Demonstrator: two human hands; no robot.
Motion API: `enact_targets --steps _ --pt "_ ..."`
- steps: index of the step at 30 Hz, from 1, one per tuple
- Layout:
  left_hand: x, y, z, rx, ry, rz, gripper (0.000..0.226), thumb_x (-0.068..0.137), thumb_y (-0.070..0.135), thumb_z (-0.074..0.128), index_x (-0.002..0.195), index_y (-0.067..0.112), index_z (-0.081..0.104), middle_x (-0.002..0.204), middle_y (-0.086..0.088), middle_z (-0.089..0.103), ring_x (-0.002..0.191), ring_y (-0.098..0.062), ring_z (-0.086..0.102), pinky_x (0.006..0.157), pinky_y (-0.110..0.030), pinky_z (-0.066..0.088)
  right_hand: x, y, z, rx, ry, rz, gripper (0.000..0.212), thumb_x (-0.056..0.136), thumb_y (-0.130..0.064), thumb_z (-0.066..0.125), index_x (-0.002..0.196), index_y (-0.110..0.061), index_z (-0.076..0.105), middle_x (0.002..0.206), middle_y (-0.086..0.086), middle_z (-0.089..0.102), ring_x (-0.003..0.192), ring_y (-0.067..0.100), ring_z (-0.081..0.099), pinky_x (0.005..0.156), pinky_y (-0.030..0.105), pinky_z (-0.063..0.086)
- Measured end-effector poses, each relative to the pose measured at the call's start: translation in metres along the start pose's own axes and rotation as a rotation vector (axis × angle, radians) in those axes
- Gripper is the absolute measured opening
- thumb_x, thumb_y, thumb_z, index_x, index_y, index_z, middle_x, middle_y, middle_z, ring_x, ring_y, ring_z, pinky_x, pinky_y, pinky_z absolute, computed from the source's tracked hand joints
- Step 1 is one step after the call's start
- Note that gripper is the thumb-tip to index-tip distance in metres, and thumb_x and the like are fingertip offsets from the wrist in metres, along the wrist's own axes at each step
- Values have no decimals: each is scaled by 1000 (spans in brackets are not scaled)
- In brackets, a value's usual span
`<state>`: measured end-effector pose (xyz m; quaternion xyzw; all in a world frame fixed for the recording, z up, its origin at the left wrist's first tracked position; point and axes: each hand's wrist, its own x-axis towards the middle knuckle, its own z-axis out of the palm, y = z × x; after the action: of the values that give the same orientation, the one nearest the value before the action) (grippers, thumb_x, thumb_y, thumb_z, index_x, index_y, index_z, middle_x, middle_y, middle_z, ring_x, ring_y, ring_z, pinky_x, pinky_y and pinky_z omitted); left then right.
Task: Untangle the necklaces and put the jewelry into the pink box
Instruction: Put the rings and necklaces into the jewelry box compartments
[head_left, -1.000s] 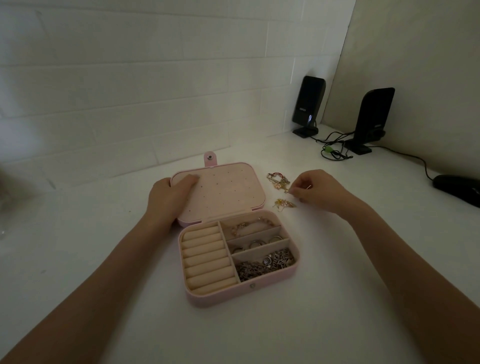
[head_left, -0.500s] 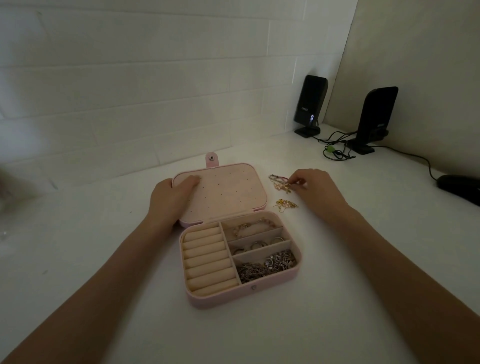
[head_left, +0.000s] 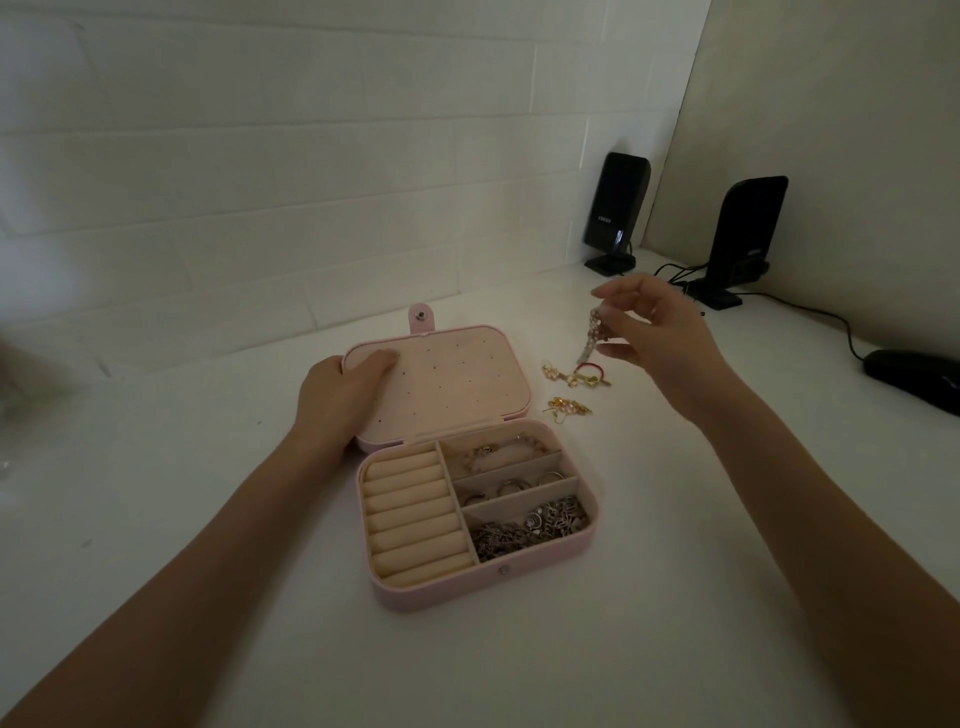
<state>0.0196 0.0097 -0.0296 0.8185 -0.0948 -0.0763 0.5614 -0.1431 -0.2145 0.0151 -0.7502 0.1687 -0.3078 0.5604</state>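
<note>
The pink box (head_left: 483, 582) lies open on the table (head_left: 675, 597), lid (head_left: 447, 384) behind the tray. The left hand (head_left: 337, 400) rests on the lid's left edge. The right hand (head_left: 654, 332) holds a chain (head_left: 589, 338) above loose jewelry (head_left: 574, 376) right of the lid. Two speakers (head_left: 615, 208) stand behind.

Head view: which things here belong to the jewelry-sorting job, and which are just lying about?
Part of the job:
pink box, open
left hand, resting on its lid
right hand, pinching a dangling chain
gold pieces with a red ring on the table
gold cluster nearer the box

Lying about:
two black speakers
their cables
dark mouse
</note>
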Motion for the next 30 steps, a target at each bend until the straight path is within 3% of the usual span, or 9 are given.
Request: enact_targets --steps 3,6,10,15,18,21,25,27,30 --pt "-1 1 0 -13 2 -8 33 87 40 61 99 9 62 97 -11 66 90 -28 64 82 -42 53 -6 -18 6 87 -72 -15 15 91 0 58 94 -14 64 82 0 63 70 10 64 68 25 56" --pt "0 0 0 -10 0 -7 31 87 39 61 97 10 62 96 -11 66 90 -28 64 82 -42 53 -16 -35 15 116 -289 -36 13 88 3 59 94 -9 63 80 1 66 68 13 64 68 25 57" --pt "0 0 0 -9 -7 -5 32 87 40 60 97 10 62 96 -10 67 89 -28 64 84 -44 54 -30 -44 36 -32 -549 -76 15 85 3 63 90 -11 65 88 10 69 70 15 66 69 25 57" --pt "1 0 -1 2 -7 -5 36 87 40 60 101 7 63 95 -10 66 88 -27 64 79 -40 52 -34 -30 54 -363 -637 -158 15 83 -3 70 88 -17 68 85 -1 69 72 9 64 69 18 53" --pt "1 0 -1 -8 -6 -11 36 87 41 61 100 8 63 97 -11 67 90 -28 64 83 -42 53 -26 -16 48 -558 -560 -203 17 82 -8 71 86 -24 69 81 -13 67 72 0 59 64 9 44" --pt "1 0 0 -6 -5 2 31 88 39 60 97 9 62 96 -11 66 89 -29 64 83 -43 53 -12 2 33 -640 -335 -214 17 86 -8 67 91 -24 68 90 -9 66 78 4 59 65 10 42" --pt "0 0 0 -16 -5 10 30 87 39 60 95 10 62 89 -8 65 89 -29 64 83 -43 53 6 38 9 -752 -56 -93 27 95 -8 52 117 -19 64 121 0 61 105 14 56 88 23 42" --pt "0 -1 0 -13 -2 11 28 88 39 60 93 11 61 86 -6 64 88 -28 64 84 -43 53 9 54 0 -886 -88 -15 32 99 -14 47 129 -18 58 135 3 55 123 21 49 102 32 36" --pt "0 -1 1 -7 -3 16 29 88 39 59 95 11 61 84 -4 62 84 -25 62 78 -39 53 9 65 -2 -1016 -142 -13 30 102 -22 42 124 -18 62 129 3 61 119 26 53 99 40 40"
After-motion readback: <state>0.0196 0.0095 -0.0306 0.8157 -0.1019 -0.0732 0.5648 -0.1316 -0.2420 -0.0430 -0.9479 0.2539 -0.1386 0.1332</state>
